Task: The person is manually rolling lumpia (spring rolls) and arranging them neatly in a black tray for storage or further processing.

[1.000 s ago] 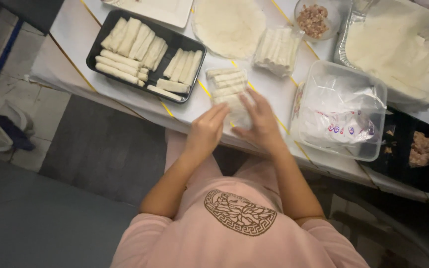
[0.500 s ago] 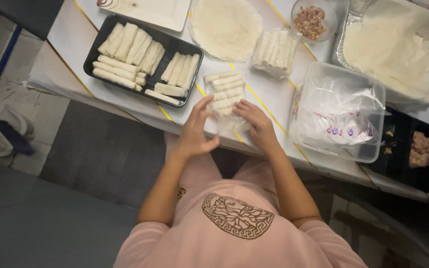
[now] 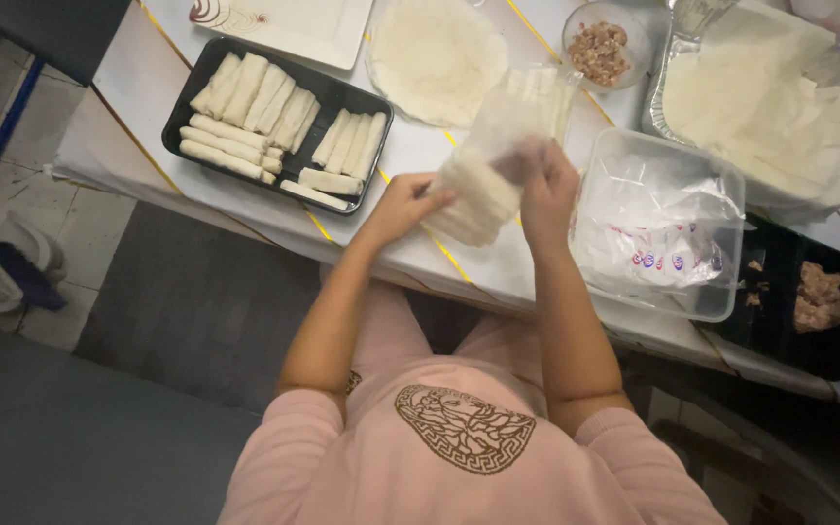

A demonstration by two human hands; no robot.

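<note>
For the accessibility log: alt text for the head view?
Both hands, left and right, hold a clear bag of pale rolls above a white table. A black tray of rolls sits left, a clear tub right.

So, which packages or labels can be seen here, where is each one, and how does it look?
Clear bag: held in both hands above the table, with pale rolls inside.
Printed plastic bags: inside the clear tub on the right, white with red and blue marks.
No signs or screens.
</note>
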